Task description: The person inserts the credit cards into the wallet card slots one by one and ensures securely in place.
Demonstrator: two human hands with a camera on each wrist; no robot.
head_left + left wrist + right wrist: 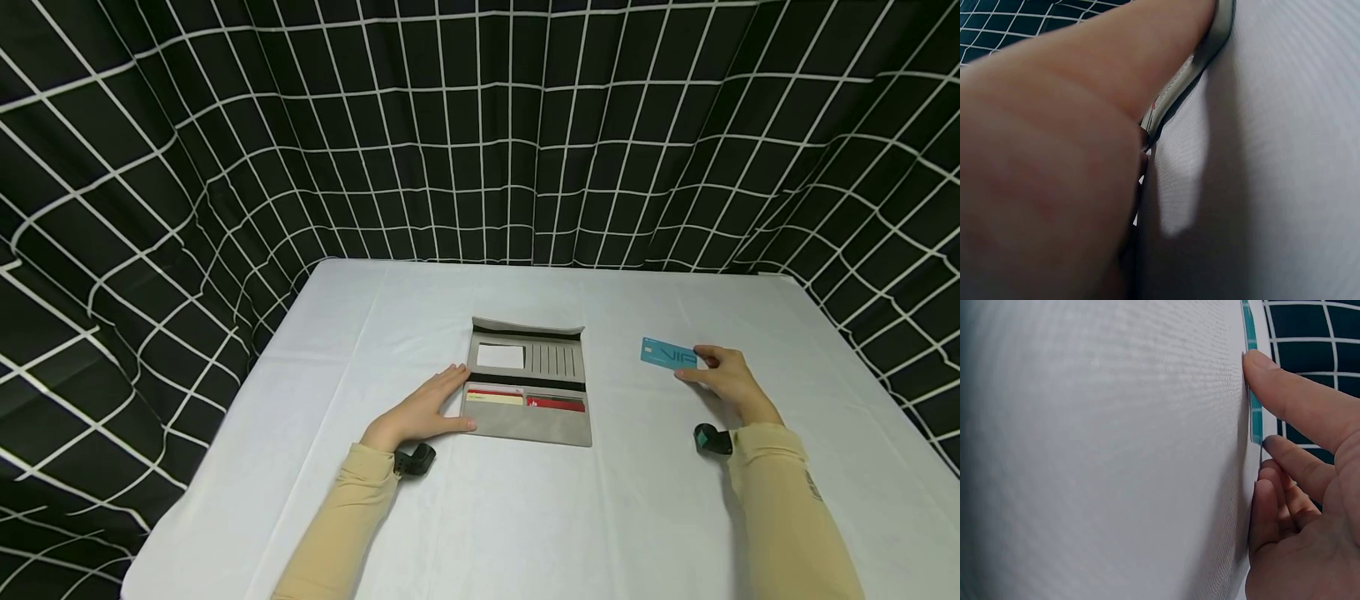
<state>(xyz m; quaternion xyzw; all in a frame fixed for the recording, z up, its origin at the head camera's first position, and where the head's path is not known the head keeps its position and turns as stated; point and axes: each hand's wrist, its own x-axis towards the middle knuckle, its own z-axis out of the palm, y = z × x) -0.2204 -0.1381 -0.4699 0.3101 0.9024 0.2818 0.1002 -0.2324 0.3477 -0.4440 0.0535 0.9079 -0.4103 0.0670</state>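
A grey wallet (528, 427) lies unfolded in the middle of the table, red and cream cards (555, 404) in its lower pockets and a white insert (501, 357) in its upper window. My left hand (423, 412) rests at the wallet's left side, fingers stretched out, the thumb at the lower left corner. To the right of the wallet is a blue card (667, 354) marked VIP. My right hand (726, 383) pinches that card's right end between thumb and forefinger. Seen edge-on in the right wrist view, the card (1256, 422) is flat on or just above the cloth.
A white cloth (517, 508) covers the table. Behind it and at both sides hangs a black curtain (480, 125) with a white grid. Each wrist wears a small dark camera, the left one (415, 460) close to the table.
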